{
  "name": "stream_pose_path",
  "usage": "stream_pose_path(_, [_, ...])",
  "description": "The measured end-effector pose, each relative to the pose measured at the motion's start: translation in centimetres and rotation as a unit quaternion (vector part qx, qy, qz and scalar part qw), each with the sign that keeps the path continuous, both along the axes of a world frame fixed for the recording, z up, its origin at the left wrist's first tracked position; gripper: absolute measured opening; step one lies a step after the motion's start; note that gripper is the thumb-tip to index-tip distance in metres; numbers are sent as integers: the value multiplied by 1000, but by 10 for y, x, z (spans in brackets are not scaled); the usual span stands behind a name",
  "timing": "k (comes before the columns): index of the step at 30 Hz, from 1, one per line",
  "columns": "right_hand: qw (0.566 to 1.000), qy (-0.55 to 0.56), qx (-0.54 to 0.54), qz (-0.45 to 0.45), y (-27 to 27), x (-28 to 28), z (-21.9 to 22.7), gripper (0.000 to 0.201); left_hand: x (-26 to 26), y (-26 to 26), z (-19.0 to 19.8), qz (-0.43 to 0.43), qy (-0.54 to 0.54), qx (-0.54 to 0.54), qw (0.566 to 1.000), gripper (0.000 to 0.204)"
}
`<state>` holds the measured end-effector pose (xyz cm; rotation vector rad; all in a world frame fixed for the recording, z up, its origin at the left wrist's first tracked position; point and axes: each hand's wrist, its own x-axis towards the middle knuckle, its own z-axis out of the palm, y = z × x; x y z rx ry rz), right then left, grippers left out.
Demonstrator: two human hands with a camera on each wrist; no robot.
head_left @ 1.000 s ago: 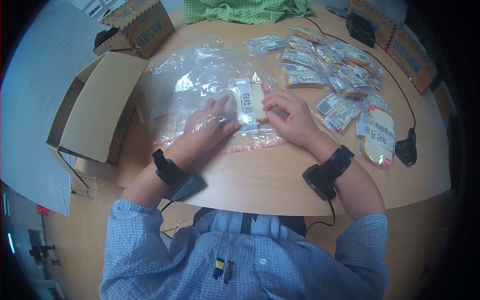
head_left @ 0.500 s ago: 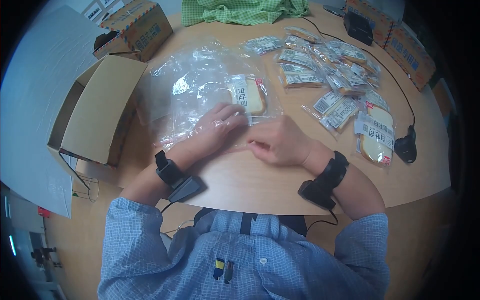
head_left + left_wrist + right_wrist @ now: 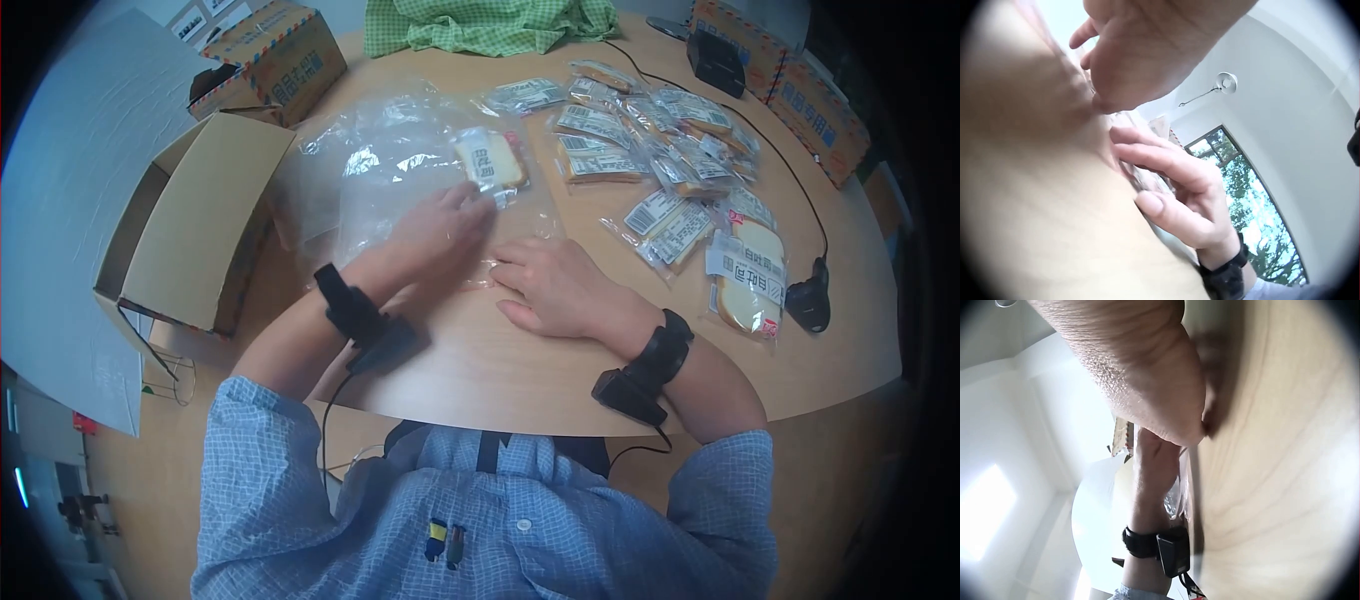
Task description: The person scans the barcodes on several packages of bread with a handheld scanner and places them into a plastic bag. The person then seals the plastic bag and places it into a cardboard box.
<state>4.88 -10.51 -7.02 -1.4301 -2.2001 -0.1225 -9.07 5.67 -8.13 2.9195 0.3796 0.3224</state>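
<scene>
Left hand (image 3: 440, 232) reaching forward over clear bag (image 3: 385, 185), fingers loosely extended, gripping nothing; right hand (image 3: 552, 285) resting fingertips near bag's edge, relaxed, thumb apart.

An office-like workroom, on my feed.
I see a broad wood-grain table (image 3: 450, 385), printed cartons (image 3: 300, 62) far left, a window (image 3: 1259, 212) onto trees (image 3: 1244, 187), pale walls (image 3: 1285, 94).

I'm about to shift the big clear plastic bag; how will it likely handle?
The clear plastic bag will probably flop and crumple, as its film looks thin and creased. It seems light for its size, being see-through film, though the bread pack lying within its outline may drag or slide.
</scene>
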Motion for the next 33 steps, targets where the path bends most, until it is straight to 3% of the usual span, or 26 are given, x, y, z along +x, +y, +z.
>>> stream_pose_path(3, [999,-13,-13,31,-1,-2,2,18,18,28,-5,-60,22,72,995,27])
stream_pose_path(5, [999,8,-17,45,-3,-3,3,17,25,18,8,9,11,194,981,27])
stream_pose_path(6, [999,7,-16,42,-2,-2,4,17,27,9,15,6,9,195,981,27])
stream_pose_path(8, [999,22,-23,40,-1,-1,2,15,30,-12,30,154,5,-81,985,32])
stream_pose_path(12, [999,33,-3,43,1,-3,1,14,34,6,18,87,19,-96,991,41])
stream_pose_path(14, [998,32,-18,42,0,-2,4,13,43,14,12,55,7,-21,998,47])
stream_pose_path(18, [999,33,-14,41,0,-1,4,13,57,22,-1,99,-53,-14,994,49])
stream_pose_path(21, [998,31,-55,22,-1,-1,5,13,49,26,-4,52,-14,25,998,55])
stream_pose_path(23, [998,45,-24,22,-2,1,-1,14,31,14,7,7,90,103,991,52])
stream_pose_path(25, [998,57,-16,26,2,3,-7,14,1,1,15,80,58,9,995,48])
stream_pose_path(28, [997,64,-4,42,4,4,-12,15,-36,-5,23,91,95,16,991,47])
stream_pose_path(30, [997,64,-2,47,5,5,-13,15,-51,-24,48,87,188,-5,978,49])
stream_pose_path(31, [997,63,-3,48,5,5,-13,15,-53,-29,59,80,188,-5,979,49])
stream_pose_path(33, [997,62,-5,43,5,5,-13,15,-53,-38,81,-31,246,-71,966,39])
